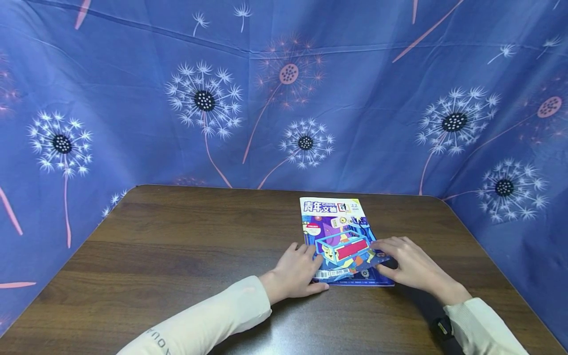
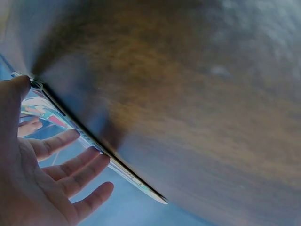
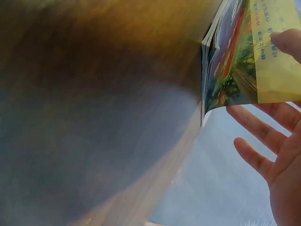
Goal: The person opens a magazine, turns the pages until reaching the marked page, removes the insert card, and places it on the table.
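Observation:
A colourful magazine (image 1: 337, 227) lies on the brown table, with a white title band at its far end. My right hand (image 1: 410, 261) pinches the lower right corner of its front cover and holds it up from the pages. In the right wrist view the thumb is against the yellow inner side of the lifted cover (image 3: 277, 70), with fingers on the other side. My left hand (image 1: 295, 273) rests at the magazine's lower left edge, fingers on the cover and thumb by the bottom edge. The left wrist view shows its fingers (image 2: 70, 169) spread along the magazine's edge.
The dark wooden table (image 1: 177, 246) extends far to the left of the magazine. A blue cloth (image 1: 355, 98) with dandelion prints hangs behind the table and along its sides. A small black item (image 1: 443, 326) sits by the right sleeve.

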Motion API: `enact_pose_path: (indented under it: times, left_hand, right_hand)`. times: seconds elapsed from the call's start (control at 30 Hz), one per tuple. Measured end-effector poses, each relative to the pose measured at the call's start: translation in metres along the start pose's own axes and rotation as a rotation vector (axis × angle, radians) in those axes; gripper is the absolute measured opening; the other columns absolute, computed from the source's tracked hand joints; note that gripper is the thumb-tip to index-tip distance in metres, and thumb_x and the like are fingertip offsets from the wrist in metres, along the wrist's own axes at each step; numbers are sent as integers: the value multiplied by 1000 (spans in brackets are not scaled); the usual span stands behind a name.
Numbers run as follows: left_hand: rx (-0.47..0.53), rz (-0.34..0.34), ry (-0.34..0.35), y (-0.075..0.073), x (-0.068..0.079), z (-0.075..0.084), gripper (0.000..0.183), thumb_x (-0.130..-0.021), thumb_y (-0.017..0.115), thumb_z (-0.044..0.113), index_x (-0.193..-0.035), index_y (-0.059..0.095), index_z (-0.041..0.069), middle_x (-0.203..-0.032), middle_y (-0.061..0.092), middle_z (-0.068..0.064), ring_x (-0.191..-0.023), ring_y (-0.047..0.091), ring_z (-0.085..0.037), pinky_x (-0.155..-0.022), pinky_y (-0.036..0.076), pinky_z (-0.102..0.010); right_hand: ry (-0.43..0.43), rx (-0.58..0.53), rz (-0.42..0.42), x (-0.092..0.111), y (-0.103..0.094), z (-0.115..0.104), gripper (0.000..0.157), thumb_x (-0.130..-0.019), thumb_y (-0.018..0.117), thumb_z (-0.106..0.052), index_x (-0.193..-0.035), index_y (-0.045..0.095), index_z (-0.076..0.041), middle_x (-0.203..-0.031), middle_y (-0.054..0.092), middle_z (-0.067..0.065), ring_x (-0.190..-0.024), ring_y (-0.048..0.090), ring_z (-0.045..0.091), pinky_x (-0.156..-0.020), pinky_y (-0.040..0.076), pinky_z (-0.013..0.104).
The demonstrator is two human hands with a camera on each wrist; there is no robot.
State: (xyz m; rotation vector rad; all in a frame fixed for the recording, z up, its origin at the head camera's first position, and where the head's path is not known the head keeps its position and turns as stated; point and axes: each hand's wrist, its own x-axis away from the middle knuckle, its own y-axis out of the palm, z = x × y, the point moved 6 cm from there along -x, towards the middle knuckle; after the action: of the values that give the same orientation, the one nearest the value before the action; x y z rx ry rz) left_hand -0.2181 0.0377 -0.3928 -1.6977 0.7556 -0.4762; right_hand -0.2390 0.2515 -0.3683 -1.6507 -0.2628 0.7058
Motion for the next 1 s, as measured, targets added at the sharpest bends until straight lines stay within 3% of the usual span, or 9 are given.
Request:
enact_pose_path:
  times: [0.33, 0.57, 0.8, 1.0]
  left_hand:
    - [13, 20, -29, -2, 2, -1, 60, -87, 32, 65, -119, 54, 18, -116, 59, -5, -107, 57, -21, -89, 46, -39]
    - [-1, 58, -30, -3, 3, -1, 56, -89, 33, 61, -116, 56, 18, -114, 60, -4, -103, 57, -21, -86, 47, -37]
    - [20, 50, -37, -2, 4, -1, 55, -91, 31, 59, -117, 56, 18, -117, 59, -5, -105, 56, -21, -86, 46, -37]
    - [13, 77, -47, -5, 5, -1, 52, -91, 32, 58, -114, 56, 18, -110, 61, -2, -99, 57, -19, -81, 47, -35]
  right_hand:
    - [3, -22, 48, 1, -7, 3, 45, -66, 77, -24, -106, 65, -7, -102, 67, 6, -97, 60, 26, -85, 41, 50]
    - [-32, -16, 147, 1, -15, 5, 47, -65, 76, -22, -107, 64, -5, -101, 68, 6, -93, 60, 24, -84, 40, 47]
    - [-19, -26, 227, 3, -22, 9, 50, -64, 76, -19, -109, 62, -3, -105, 66, 10, -97, 58, 26, -85, 38, 45]
    - [-25, -29, 274, 3, -25, 9, 51, -64, 77, -19, -110, 62, -4, -104, 67, 9, -96, 59, 26, -84, 39, 44]
